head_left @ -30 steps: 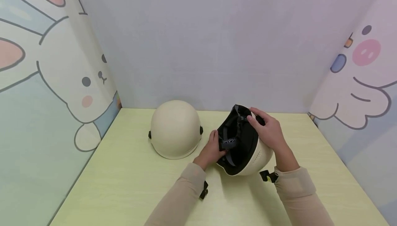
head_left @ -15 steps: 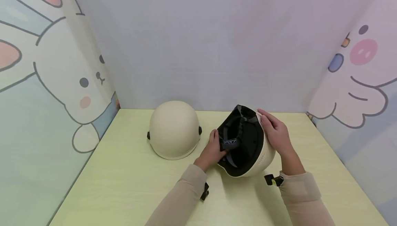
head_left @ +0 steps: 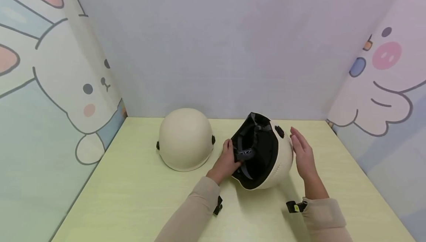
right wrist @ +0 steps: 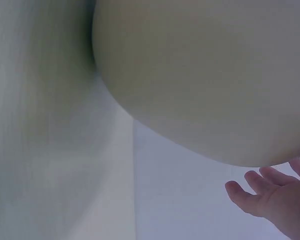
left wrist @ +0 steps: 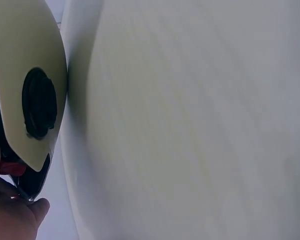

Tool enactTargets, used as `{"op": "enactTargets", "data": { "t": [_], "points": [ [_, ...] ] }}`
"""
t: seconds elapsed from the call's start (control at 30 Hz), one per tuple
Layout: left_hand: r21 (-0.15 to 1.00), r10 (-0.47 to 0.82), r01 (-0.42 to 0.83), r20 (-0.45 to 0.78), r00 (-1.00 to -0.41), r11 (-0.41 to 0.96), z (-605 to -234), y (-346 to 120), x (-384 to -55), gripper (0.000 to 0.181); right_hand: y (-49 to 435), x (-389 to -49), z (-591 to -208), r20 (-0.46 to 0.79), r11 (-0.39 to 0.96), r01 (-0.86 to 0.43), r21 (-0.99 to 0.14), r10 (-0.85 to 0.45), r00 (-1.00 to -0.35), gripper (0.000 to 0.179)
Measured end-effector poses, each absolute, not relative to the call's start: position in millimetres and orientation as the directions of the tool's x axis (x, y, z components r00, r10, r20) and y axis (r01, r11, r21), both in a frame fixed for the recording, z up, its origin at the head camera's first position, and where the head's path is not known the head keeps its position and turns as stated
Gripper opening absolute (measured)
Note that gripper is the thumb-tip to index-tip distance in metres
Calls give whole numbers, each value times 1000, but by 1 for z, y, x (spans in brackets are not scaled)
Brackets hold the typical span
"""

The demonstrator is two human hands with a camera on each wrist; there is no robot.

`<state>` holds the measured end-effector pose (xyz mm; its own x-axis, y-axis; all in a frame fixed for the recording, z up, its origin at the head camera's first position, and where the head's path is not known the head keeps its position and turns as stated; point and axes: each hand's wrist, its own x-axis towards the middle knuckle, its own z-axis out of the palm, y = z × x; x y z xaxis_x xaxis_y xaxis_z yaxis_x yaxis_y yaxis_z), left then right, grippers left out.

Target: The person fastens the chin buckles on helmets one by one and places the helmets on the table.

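Note:
A cream helmet with a black lining lies tilted on its side on the table, its hollow facing left. At its left edge my left hand grips the rim by the dark adjuster strap inside. A black round fitting on the shell shows in the left wrist view, above the left hand. To the right of the shell is my right hand, its fingers extended. In the right wrist view, the right hand's fingertips are close to the shell; whether any touch I cannot tell.
A second cream helmet stands dome up at the left, with black side fittings. The pale yellow table ends at a grey back wall. Side panels with cartoon animals flank it.
My right hand has let go of the helmet's upper rim and slid right and down along the shell, uncovering the side fitting. The left hand keeps its grip. The head view has shifted slightly.

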<state>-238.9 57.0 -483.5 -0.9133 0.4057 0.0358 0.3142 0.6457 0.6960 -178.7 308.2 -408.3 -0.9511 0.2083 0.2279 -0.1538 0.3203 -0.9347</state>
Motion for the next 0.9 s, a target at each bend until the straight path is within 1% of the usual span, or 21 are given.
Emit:
{"op": "enactTargets", "data": {
  "t": [0.13, 0.23, 0.33, 0.4, 0.5, 0.63, 0.7, 0.8, 0.9],
  "points": [
    [700, 406, 312, 35, -913, 642, -485, 56, -239, 90, 306, -178, -416, 187, 237, -139, -961, 190, -964, 60],
    [694, 408, 321, 43, -912, 644, -487, 56, -239, 89, 304, -178, -421, 194, 183, -161, -970, 176, -965, 60],
    [698, 418, 329, 47, -907, 636, -487, 55, -240, 89, 300, -179, -425, 209, 96, -197, -976, 136, -968, 60],
    [713, 431, 326, 37, -902, 621, -486, 53, -240, 91, 297, -179, -426, 221, 48, -217, -975, 111, -969, 59],
    [739, 464, 312, -1, -886, 597, -483, 48, -242, 100, 293, -180, -428, 232, -13, -234, -972, 87, -969, 57],
    [761, 527, 328, -21, -849, 559, -468, 41, -241, 113, 290, -180, -428, 239, -47, -245, -968, 105, -965, 54],
    [780, 569, 346, -15, -822, 521, -455, 37, -239, 116, 289, -180, -428, 237, -62, -244, -968, 107, -966, 54],
    [806, 634, 390, 25, -773, 444, -431, 33, -234, 113, 288, -180, -426, 223, -78, -232, -970, 104, -969, 54],
    [819, 671, 433, 81, -737, 376, -405, 31, -227, 105, 287, -180, -426, 214, -82, -222, -972, 99, -972, 55]
  ]
}}
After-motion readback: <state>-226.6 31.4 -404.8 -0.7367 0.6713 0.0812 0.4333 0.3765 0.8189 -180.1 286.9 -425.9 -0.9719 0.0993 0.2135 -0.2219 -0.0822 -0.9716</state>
